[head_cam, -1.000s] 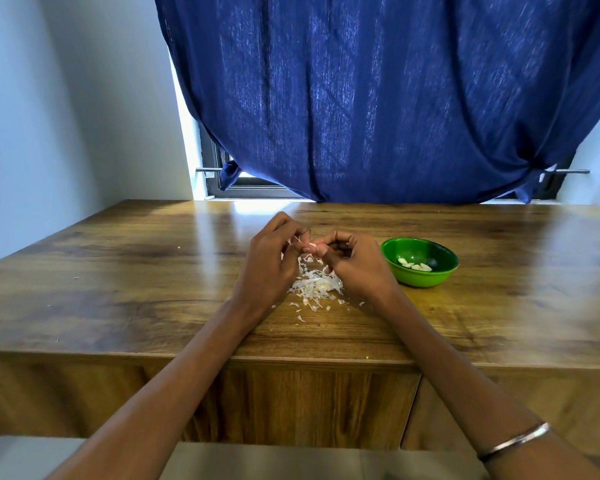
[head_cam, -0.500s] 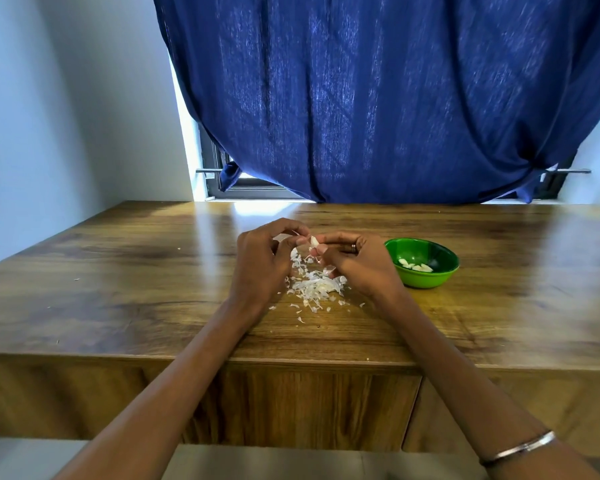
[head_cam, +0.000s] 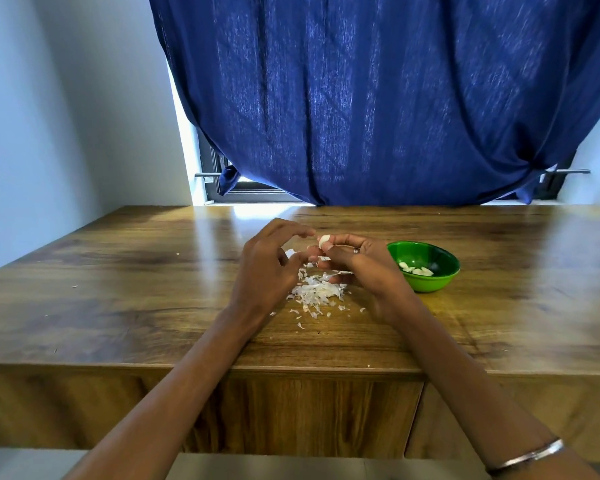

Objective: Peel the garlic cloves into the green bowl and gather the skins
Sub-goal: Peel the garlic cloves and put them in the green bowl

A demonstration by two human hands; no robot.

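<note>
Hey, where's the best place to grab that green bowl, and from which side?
Take the green bowl by its rim at the far right, coming from the right. It stands upright with an open, flared rim. The right hand crowds its left side, and peeled cloves lie inside.

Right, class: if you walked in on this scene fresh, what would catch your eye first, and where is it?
Probably the big blue curtain across the window behind the wooden table. Next, mid-table, the right hand pinching a pale garlic clove above a heap of white skins, the left hand beside it. A green bowl holding peeled cloves sits just right.
</note>
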